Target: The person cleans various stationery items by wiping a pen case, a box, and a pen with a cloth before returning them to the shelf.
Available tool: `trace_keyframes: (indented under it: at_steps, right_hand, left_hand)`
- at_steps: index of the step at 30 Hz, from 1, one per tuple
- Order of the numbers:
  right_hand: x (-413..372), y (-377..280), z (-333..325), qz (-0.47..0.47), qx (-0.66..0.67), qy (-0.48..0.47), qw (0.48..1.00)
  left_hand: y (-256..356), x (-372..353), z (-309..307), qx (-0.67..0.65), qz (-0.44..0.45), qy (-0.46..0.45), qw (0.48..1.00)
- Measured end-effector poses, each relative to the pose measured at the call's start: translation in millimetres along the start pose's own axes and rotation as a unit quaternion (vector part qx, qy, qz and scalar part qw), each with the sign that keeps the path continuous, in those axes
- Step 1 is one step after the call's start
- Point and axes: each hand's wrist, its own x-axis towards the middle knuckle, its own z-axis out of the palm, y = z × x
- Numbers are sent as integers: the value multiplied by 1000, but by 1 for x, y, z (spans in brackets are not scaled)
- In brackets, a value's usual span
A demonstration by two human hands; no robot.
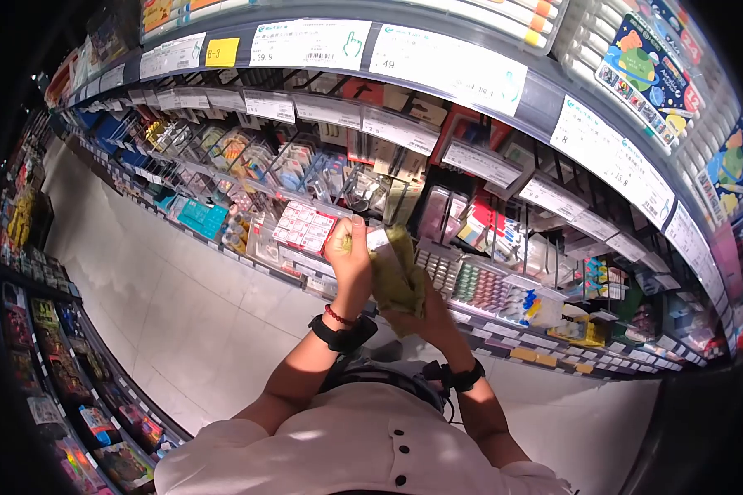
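I see both hands raised in front of the stationery shelf (pixel 479 165). The left hand (pixel 351 252) is curled into a fist, and a small white item (pixel 377 239) pokes out on its inner side. I cannot make out what that item is. It touches the top of the green cloth (pixel 400 276), which hangs bunched between the two hands and just beside the left one.

The right hand (pixel 431 320) sits under the lower end of the cloth. The cloth lies over its fingers, so I cannot tell whether it grips or only supports it.

Just beyond the left hand's knuckles is a clear packet of red-and-white labels (pixel 305 227) on the shelf front. A red bead bracelet (pixel 336 314) and a black wristband (pixel 343 332) sit on the left wrist below the hand. White price tags (pixel 446 62) run along the rail well above both hands.
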Motion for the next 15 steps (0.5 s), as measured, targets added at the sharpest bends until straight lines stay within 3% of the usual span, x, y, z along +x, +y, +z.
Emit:
trace_keyframes:
  at_steps: [4,6,9,12,15]
  right_hand:
    - [-1,-10,-7,53,-5,-33,998]
    - [1,6,-9,23,51,-6,998]
    - [-2,24,-12,1,114,84,990]
    - [-4,32,-22,17,205,123,971]
    - [-8,36,-30,66,277,113,952]
  left_hand:
    - [-9,0,-5,-55,-74,58,994]
    - [-7,2,-5,-99,-92,74,988]
    - [7,-4,3,-299,-186,1,936]
    - [10,-8,1,-174,-214,-45,960]
    - [5,-12,-8,-191,-283,-168,925]
